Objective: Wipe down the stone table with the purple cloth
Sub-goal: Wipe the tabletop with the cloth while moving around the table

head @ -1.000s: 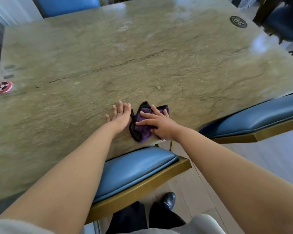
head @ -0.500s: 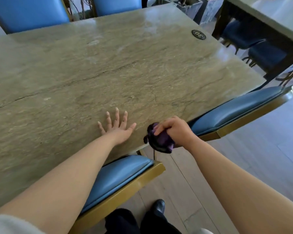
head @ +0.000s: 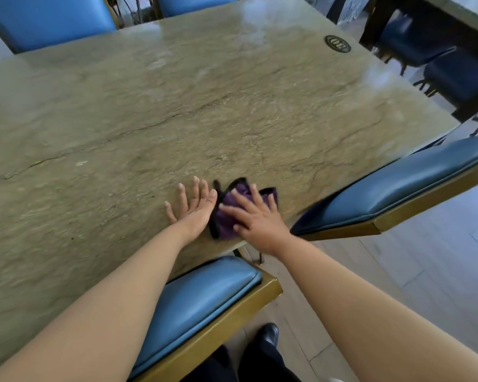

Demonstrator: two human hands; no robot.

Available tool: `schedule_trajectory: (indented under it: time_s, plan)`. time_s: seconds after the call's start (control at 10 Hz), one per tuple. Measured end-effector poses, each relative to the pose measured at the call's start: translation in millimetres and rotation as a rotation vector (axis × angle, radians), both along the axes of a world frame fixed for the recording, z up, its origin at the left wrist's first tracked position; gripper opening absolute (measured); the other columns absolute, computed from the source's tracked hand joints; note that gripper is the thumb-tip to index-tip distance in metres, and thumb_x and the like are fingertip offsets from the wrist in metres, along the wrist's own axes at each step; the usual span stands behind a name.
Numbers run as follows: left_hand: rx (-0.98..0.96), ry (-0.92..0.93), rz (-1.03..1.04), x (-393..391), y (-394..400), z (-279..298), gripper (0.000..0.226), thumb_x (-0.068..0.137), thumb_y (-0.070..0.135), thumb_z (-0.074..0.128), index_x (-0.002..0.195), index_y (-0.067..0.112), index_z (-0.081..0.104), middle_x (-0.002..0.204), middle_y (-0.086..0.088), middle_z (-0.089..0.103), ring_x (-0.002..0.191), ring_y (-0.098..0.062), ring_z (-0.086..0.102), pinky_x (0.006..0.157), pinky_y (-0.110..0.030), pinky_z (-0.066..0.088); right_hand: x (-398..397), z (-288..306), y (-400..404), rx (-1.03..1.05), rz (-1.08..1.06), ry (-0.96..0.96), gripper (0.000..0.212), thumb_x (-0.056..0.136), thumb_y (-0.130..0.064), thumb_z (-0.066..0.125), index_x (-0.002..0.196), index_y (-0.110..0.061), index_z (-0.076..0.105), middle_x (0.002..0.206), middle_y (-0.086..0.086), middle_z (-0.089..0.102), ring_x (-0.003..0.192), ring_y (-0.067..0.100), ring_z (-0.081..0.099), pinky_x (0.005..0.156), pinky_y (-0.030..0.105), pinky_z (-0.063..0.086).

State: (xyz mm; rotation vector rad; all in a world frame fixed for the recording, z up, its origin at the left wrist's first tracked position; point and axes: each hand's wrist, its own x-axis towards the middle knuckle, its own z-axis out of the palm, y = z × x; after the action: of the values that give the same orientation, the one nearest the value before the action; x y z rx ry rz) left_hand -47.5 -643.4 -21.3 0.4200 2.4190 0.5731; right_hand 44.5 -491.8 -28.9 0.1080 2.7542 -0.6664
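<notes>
The right hand (head: 255, 219) presses flat on the purple cloth (head: 229, 213) at the worktop's (head: 232, 111) near edge (unwiped stone probably lies ahead); the left hand (head: 195, 206) rests spread beside it.

Dark oval plaque (head: 337, 43) set into the far right corner of the stone table (head: 177, 111); pale characters on it, seen upside down, seemingly "30" but too blurred to confirm; no other readable text anywhere.

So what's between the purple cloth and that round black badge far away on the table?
Only bare stone table lies between the purple cloth and the round black badge, per the head view.
</notes>
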Motion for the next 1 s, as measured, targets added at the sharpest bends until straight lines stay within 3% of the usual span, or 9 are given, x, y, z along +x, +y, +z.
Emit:
schedule_trajectory:
  time_s: [0.1,0.2,0.3,0.4,0.5,0.6,0.8,0.9,1.0]
  plan:
    - [0.001,0.005,-0.015,1,0,-2,0.060,0.098,0.056,0.004,0.153,0.032,0.003,0.160,0.012,-0.014,0.146,-0.013,-0.023,0.110,-0.051,-0.025,29,-2,13,-0.102,0.026,0.055,0.046,0.097,-0.028,0.046,0.137,-0.049,0.037,0.157,-0.023,0.009,0.142,0.004,-0.019,0.117,0.040,-0.013]
    - [-0.010,0.003,-0.003,-3,0,-8,0.065,0.095,0.062,0.003,0.153,0.033,0.002,0.160,0.013,-0.016,0.145,-0.013,-0.025,0.110,-0.053,-0.026,26,-5,36,-0.010,-0.130,0.071,0.048,0.098,-0.037,0.042,0.142,-0.049,0.028,0.159,-0.020,0.003,0.144,0.009,-0.018,0.117,0.039,-0.013]
    - [-0.024,-0.025,-0.007,-6,3,-18,0.073,0.086,0.073,0.000,0.152,0.042,0.001,0.158,0.020,-0.018,0.146,-0.013,-0.024,0.110,-0.058,-0.025,-17,-5,43,0.138,-0.315,-0.030,0.058,0.096,-0.055,0.031,0.148,-0.048,0.007,0.160,-0.012,-0.013,0.144,0.021,-0.025,0.114,0.045,-0.016]
    - [0.058,-0.141,0.112,-13,2,-25,0.101,0.059,0.093,-0.006,0.149,0.049,0.005,0.158,0.026,-0.009,0.148,-0.013,-0.012,0.114,-0.062,-0.008,-53,-2,31,0.169,-0.338,-0.105,0.061,0.095,-0.060,0.025,0.148,-0.046,-0.003,0.158,-0.009,-0.022,0.141,0.028,-0.032,0.111,0.052,-0.019]
    - [0.094,-0.041,0.086,-5,-1,-9,0.074,0.090,0.069,0.002,0.154,0.032,0.004,0.161,0.014,-0.008,0.148,-0.014,-0.017,0.113,-0.054,-0.021,-63,-4,11,0.153,-0.203,-0.051,0.059,0.096,-0.056,0.026,0.148,-0.048,-0.003,0.159,-0.010,-0.019,0.141,0.027,-0.031,0.112,0.053,-0.020]
    - [0.208,-0.006,0.147,-5,-4,-2,0.062,0.099,0.054,0.008,0.154,0.024,0.008,0.162,0.009,-0.004,0.148,-0.013,-0.014,0.115,-0.050,-0.019,-49,-5,-9,0.089,-0.018,-0.011,0.057,0.098,-0.048,0.033,0.147,-0.050,0.003,0.159,-0.014,-0.013,0.143,0.022,-0.028,0.113,0.050,-0.019]
    - [0.290,-0.005,0.242,-7,-4,0,0.064,0.099,0.056,0.010,0.154,0.022,0.012,0.162,0.007,0.003,0.149,-0.013,-0.007,0.115,-0.046,-0.017,-19,-4,-13,-0.139,0.200,0.019,0.055,0.097,-0.016,0.042,0.140,-0.049,0.034,0.158,-0.022,0.008,0.145,0.012,-0.020,0.112,0.044,-0.019]
    - [0.283,-0.004,0.245,-6,-3,-1,0.066,0.098,0.060,0.010,0.154,0.025,0.012,0.161,0.011,0.005,0.149,-0.011,-0.006,0.115,-0.045,-0.017,-5,2,-7,-0.359,0.204,-0.022,0.055,0.089,0.002,0.043,0.120,-0.039,0.062,0.150,-0.023,0.033,0.145,0.002,-0.007,0.114,0.033,-0.017]
    - [0.181,-0.055,0.179,-8,0,-5,0.060,0.099,0.058,0.009,0.153,0.035,0.005,0.160,0.019,-0.006,0.147,-0.005,-0.012,0.115,-0.046,-0.017,13,5,10,-0.433,0.129,-0.029,0.043,0.085,0.006,0.050,0.098,-0.027,0.074,0.134,-0.020,0.055,0.135,-0.012,0.010,0.115,0.022,-0.009]
